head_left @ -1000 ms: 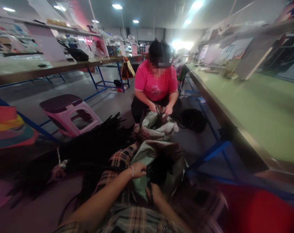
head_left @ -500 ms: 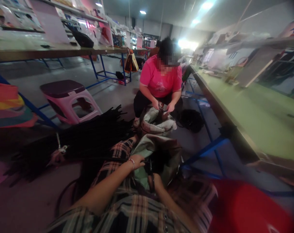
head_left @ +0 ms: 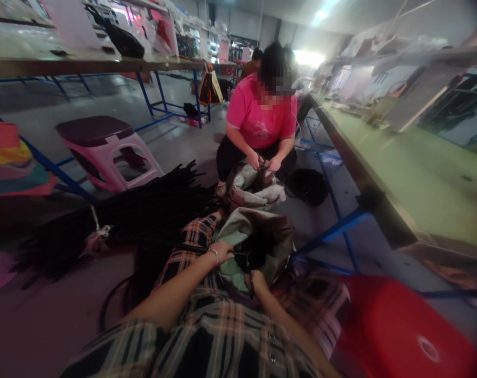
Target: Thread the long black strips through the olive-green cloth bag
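On the left, a pink stool (head_left: 108,152) with a dark seat is being fronted by a bundle of black strips (head_left: 147,210) on the floor. One black strip (head_left: 179,244) is being grasped by the left hand (head_left: 221,253), grip clenched, its end being held over an open bag (head_left: 280,226)! Just right, dark-handled scissors (head_left: 251,287) are being clasped by the right hand (head_left: 258,282), blades near that end; whether they are touching cannot be told. Beyond, something small is being handled by a person in pink (head_left: 258,115). Farther right, a green tabletop (head_left: 407,173) is being seen, with a red stool (head_left: 400,320) nearer.
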The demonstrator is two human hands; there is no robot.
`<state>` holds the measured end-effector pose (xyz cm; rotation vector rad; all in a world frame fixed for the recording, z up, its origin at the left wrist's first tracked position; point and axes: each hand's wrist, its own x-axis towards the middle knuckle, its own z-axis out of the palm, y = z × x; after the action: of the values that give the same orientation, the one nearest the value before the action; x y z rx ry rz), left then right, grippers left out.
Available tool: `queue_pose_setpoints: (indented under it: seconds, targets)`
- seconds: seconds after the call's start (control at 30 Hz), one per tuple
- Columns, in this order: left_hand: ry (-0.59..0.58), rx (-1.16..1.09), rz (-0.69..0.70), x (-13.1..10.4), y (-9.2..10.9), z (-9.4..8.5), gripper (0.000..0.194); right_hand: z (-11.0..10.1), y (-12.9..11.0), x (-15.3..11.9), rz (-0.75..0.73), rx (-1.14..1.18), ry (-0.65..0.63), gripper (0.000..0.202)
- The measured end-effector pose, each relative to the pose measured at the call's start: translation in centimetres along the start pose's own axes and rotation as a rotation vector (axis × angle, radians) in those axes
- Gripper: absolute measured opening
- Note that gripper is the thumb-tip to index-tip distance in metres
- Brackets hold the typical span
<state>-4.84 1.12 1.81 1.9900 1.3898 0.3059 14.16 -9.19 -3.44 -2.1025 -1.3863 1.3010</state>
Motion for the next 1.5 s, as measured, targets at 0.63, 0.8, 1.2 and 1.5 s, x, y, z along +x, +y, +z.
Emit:
queue_pose_setpoints:
  seconds: [0.63,0.8,1.2,1.5]
  targets:
    - [-0.074,0.231,-0.071,-0.2,1.9,-2.4,0.034,-0.6,-0.5,-0.8,-0.018,0.32,-0.028,0.015]
    - [-0.066,0.251,-0.081,0.1,2.6,-3.1,0.036,-1.3,-1.8,-1.7,-0.084,0.339,-0.081,0.02]
    - [-0.056,0.271,0.019,-0.5,3.8,-1.9,0.035,-1.3,-1.4,-1.4,-0.177,0.23,-0.169,0.026]
    - [-0.08,0.301,0.02,-1.2,4.5,-1.9,0.032,-1.4,-1.7,-1.5,-0.135,0.281,-0.163,0.022]
